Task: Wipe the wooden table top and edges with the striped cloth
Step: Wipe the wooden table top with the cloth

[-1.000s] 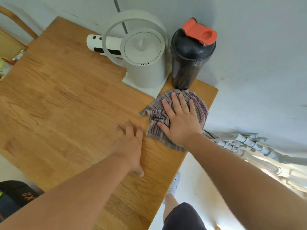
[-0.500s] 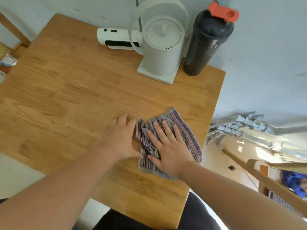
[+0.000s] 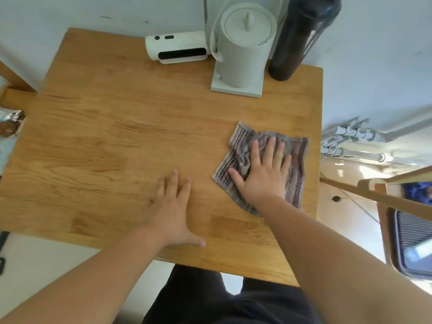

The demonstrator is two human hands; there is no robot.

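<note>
- In the head view, the wooden table point(image 3: 117, 136) fills most of the picture, and its far edge stands against a pale wall point(image 3: 374, 43).
- The striped cloth point(image 3: 297, 174) lies flat on the right part of the table top, near the right edge, with some wrinkles on its left side.
- The right hand point(image 3: 261, 174) lies palm down on the cloth, with the fingers spread and pressed flat on it; it does not pinch the cloth.
- The left hand point(image 3: 173, 206) lies palm down on the bare wood, to the left of the cloth and apart from it, with the fingers together and the thumb stretched out to the right; it holds nothing.
- Both forearms come in from the bottom of the picture, and dark shorts point(image 3: 222, 305) show below the near edge of the table.
- At the far edge stands a white kettle point(image 3: 245, 47) on a square white base.
- Just left of the kettle lies a white device point(image 3: 175, 47) on its side, with a dark window on it.
- Just right of the kettle stands a tall black bottle point(image 3: 297, 38); its top is cut off by the picture.
- White pipes point(image 3: 350, 141) run along the wall to the right of the table.
- A wooden chair point(image 3: 397, 202) is partly visible at the right side, apart from the table.
</note>
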